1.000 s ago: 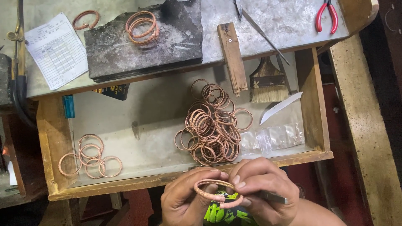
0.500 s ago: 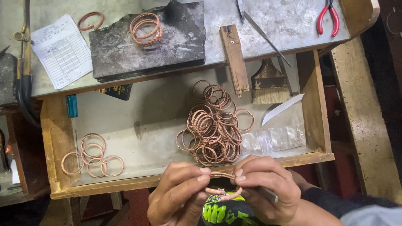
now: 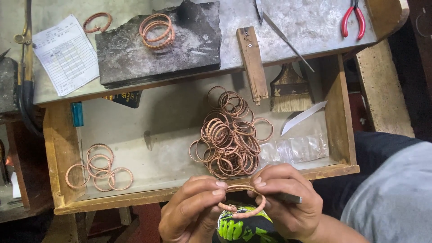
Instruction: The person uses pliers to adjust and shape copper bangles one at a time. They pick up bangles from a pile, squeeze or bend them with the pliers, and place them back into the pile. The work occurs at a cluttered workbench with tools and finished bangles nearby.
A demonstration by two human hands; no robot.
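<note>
Both hands pinch one copper bangle [image 3: 240, 203] just below the front edge of the open wooden drawer [image 3: 335, 117]. Left hand [image 3: 191, 211] grips its left side with thumb and fingertips pressed together; right hand [image 3: 285, 200] pinches the right side and also holds a thin metal tool [image 3: 288, 198], mostly hidden under the fingers. Bangle is a twisted-wire ring, coppery, ropey texture; lower arc overlaps a green-and-black object [image 3: 240, 227], cut off by the frame, identity unclear.

Inside the drawer: tangled heap of similar copper rings [image 3: 231, 135] at centre-right, five loose rings [image 3: 96, 167] laid flat at the left, clear plastic bags [image 3: 297, 148] right of the heap, a bristle brush [image 3: 288, 92] and a white strip [image 3: 303, 117] at the back right, blue lighter-shaped item [image 3: 77, 113] at the back left.

Beyond the drawer, on the grey metal benchtop: rough dark stone slab [image 3: 180, 45] carrying stacked coiled bangles [image 3: 156, 29], one bangle [image 3: 97, 21] beside it, a printed paper form [image 3: 66, 54], wood block [image 3: 252, 60], red-handled pliers [image 3: 352, 19].
</note>
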